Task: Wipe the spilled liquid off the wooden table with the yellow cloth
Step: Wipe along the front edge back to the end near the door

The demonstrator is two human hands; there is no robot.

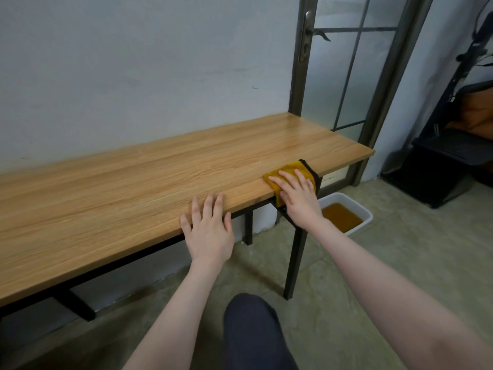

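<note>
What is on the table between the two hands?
Nothing: in the head view, only bare wooden table lies between the left hand and the right hand pressing the yellow cloth.

Right hand (298, 194) presses yellow cloth (289, 172) at wooden table (133, 188) edge

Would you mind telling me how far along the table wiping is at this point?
The table shows no puddle, so most looks done. The right hand presses the yellow cloth flat at the front edge, above a white tub of brown liquid; the left hand rests alongside. Clearing that edge seems all that remains.
</note>
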